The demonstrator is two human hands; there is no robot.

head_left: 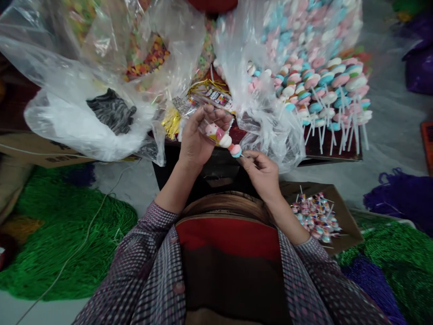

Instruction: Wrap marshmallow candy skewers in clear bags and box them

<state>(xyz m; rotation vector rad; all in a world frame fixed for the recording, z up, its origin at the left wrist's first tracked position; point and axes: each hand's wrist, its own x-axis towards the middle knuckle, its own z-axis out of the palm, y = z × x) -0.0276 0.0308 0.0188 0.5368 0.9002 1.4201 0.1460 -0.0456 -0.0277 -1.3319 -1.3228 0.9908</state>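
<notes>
My right hand (262, 174) pinches the thin stick of a marshmallow lollipop (236, 150) between thumb and fingers. Pink, white and blue pieces are threaded along it, and it slants up to the left. Around its upper end is a small clear printed wrapper (214, 131). My left hand (198, 135) is curled about that wrapper, palm turned up, just above the table's front edge. Beyond the left fingers lies a stack of printed wrappers (216, 97), with gold twist ties (171, 122) beside it.
Many marshmallow lollipops (324, 90) lie heaped at the table's right, sticks overhanging the edge. Large clear bags of marshmallows (291, 27) and gummy rings (149, 56) stand behind. A cardboard box (348, 225) of wrapped lollipops sits at my right. Green cord bundles (67, 234) cover the floor.
</notes>
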